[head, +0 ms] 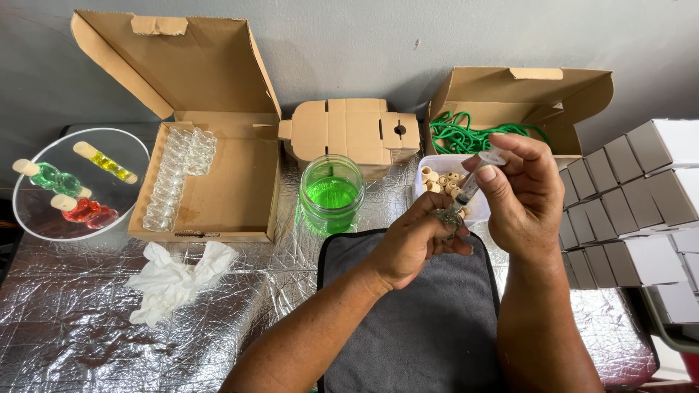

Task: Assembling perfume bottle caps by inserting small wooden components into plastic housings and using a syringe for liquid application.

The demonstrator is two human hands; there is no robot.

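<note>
A jar of green liquid [331, 193] is standing by a grey mat [422, 320]. Corked bottles [69, 191] are lying on a round plate [131, 149], and a crumpled tissue [171, 280] is resting on foil. Green cord [466, 135] is sitting in an open box [575, 94].

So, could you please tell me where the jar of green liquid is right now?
In the head view, the jar of green liquid stands on the foil-covered table near the middle, just beyond the grey mat, between the open box of small glass bottles and the tub of corks.

Two open brown cardboard boxes [211, 131] [524, 98] stand at the back, small white-grey cartons [633, 211] stacked at right.
</note>
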